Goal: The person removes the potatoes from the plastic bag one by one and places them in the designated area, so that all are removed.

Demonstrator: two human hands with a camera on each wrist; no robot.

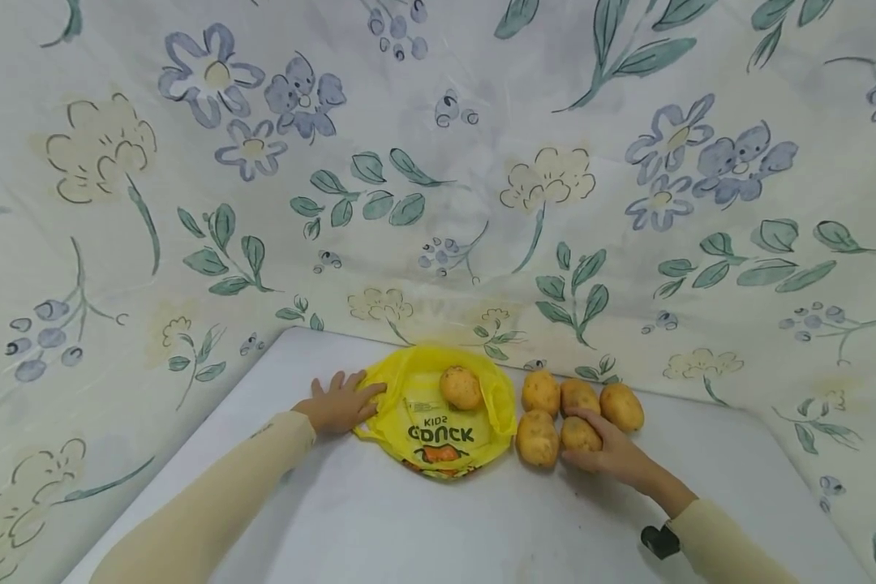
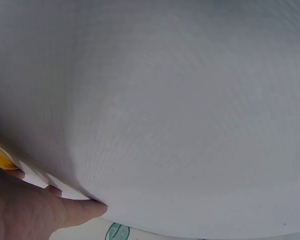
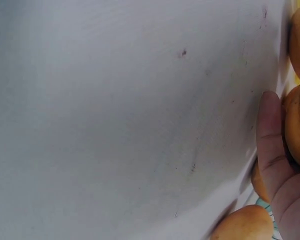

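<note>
1. Potato count: six total. One potato in the bag (image 1: 461, 388) sits on the open mouth of the yellow bag (image 1: 438, 430); five loose potatoes (image 1: 540, 392) cluster just right of the bag on the tabletop (image 1: 409, 527).
2. Cluster layout, head view: three in the back row, two in front. The cluster is tight, its potatoes touching or nearly so.
3. Bags: one, yellow plastic, lying flat, printed "KIDS" plus a logo, mouth toward the back wall.
4. Left hand (image 1: 341, 403): fingers spread, lying flat on the tabletop, with fingertips touching the bag's left edge. It is pressing, not gripping.
5. Right hand (image 1: 607, 448): fingers curled round the held potato (image 1: 579, 435), the front right one of the cluster. The right wrist view shows a finger (image 3: 270, 145) against potato skin, with other potatoes close by.
6. Edges: the tabletop's back edge runs right behind bag and cluster, where the floral cloth (image 1: 438, 162) rises as a backdrop and wraps both sides. The rear potatoes sit close to that edge.
7. Open room: there is bare white tabletop in front of the bag and potatoes, between the two sleeves. Space is narrow behind and wider on the near side.
8. A dark strap (image 1: 659, 540) is on the right wrist.
</note>
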